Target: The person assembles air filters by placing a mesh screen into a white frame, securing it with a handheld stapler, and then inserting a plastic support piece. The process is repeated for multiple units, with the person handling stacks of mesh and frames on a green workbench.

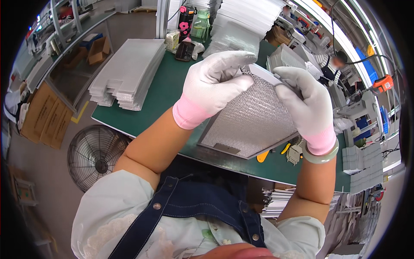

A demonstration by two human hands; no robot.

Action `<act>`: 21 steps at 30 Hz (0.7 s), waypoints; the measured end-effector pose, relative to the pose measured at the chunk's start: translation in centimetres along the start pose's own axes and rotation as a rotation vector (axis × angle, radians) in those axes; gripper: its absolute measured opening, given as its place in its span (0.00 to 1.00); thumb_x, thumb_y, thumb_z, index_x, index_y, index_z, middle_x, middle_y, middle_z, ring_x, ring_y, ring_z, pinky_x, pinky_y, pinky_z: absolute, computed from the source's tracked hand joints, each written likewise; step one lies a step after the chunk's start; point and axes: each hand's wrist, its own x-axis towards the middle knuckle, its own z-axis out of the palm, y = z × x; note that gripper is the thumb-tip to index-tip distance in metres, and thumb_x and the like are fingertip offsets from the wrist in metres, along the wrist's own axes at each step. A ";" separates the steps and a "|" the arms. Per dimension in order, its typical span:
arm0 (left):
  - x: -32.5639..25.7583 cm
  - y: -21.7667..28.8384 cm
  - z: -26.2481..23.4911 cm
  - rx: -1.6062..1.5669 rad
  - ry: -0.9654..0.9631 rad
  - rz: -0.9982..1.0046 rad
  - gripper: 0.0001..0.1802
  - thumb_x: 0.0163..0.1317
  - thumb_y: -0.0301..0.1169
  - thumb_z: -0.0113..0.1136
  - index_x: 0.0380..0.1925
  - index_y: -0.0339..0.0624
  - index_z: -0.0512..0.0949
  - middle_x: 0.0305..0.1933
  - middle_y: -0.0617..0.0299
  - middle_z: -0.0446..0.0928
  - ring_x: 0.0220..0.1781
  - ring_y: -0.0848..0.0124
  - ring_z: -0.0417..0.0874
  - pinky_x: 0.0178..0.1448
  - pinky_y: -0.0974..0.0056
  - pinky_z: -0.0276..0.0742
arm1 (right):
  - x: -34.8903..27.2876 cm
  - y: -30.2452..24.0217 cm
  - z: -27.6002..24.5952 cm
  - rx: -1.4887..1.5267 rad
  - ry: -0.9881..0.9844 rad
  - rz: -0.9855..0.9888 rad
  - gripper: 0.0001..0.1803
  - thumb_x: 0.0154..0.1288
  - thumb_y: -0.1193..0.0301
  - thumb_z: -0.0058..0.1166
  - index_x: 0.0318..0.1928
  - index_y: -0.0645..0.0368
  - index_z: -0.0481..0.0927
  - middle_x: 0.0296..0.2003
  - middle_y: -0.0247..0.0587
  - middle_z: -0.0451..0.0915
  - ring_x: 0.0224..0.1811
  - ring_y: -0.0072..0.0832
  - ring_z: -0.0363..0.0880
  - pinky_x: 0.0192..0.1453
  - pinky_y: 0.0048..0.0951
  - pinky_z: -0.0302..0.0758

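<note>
I hold up a rectangular metal mesh filter panel with a grey frame, tilted above the green table. My left hand, in a white glove with a pink cuff, pinches the panel's top edge. My right hand, gloved the same way and with a pale green bangle at the wrist, grips the top right corner. Both hands are closed on the panel's far edge.
A stack of flat mesh sheets lies at the table's left. More stacked sheets stand at the back, beside bottles. A floor fan stands left below the table. Another person sits at the far right. Yellow-handled tools lie under the panel.
</note>
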 end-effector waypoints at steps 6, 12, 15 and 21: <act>-0.2 0.2 0.2 0.059 -0.012 -0.003 0.24 0.60 0.20 0.66 0.58 0.35 0.77 0.48 0.63 0.82 0.38 0.84 0.78 0.43 0.76 0.76 | -0.3 1.6 0.6 -0.701 0.167 -0.585 0.20 0.58 0.72 0.64 0.52 0.59 0.81 0.25 0.39 0.78 0.24 0.35 0.78 0.30 0.32 0.74; -0.3 0.3 1.0 0.048 0.056 0.025 0.23 0.59 0.17 0.66 0.56 0.31 0.76 0.38 0.66 0.81 0.30 0.86 0.74 0.33 0.77 0.70 | -0.2 2.3 1.2 -0.798 0.239 -0.648 0.21 0.57 0.68 0.66 0.52 0.57 0.81 0.23 0.37 0.77 0.22 0.34 0.77 0.27 0.33 0.72; -0.1 0.3 1.0 0.073 0.055 0.045 0.22 0.59 0.17 0.66 0.55 0.31 0.77 0.39 0.65 0.81 0.31 0.86 0.74 0.34 0.77 0.71 | 0.2 2.6 1.0 -0.699 0.204 -0.594 0.21 0.57 0.68 0.66 0.52 0.57 0.81 0.25 0.38 0.78 0.24 0.36 0.78 0.28 0.34 0.73; 0.2 0.2 0.9 0.039 0.048 0.010 0.24 0.60 0.17 0.65 0.57 0.32 0.74 0.43 0.62 0.80 0.33 0.84 0.75 0.35 0.77 0.72 | -1.0 3.0 -0.7 -0.618 0.180 -0.456 0.15 0.59 0.69 0.65 0.46 0.57 0.83 0.30 0.43 0.82 0.28 0.40 0.81 0.33 0.34 0.76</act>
